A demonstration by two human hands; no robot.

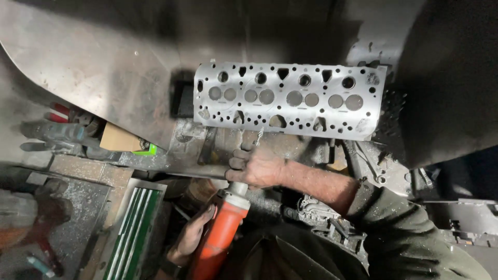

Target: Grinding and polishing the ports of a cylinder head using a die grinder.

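The right hand [258, 167] was closed on the neck of the orange grinder [220, 236]; the left hand [191, 234] cupped its body at 6 o'clock. The tip sat at the grey metal head [290, 99], at 12 o'clock. A slip could likely scratch that flat face.

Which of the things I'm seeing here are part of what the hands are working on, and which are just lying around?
In hand:
- orange power tool, gripped at the neck by the right hand, left hand against its body
- grey cylinder head, just beyond the tool's tip

Lying about:
- red-handled tools
- cardboard piece
- green striped case
- large metal sheet
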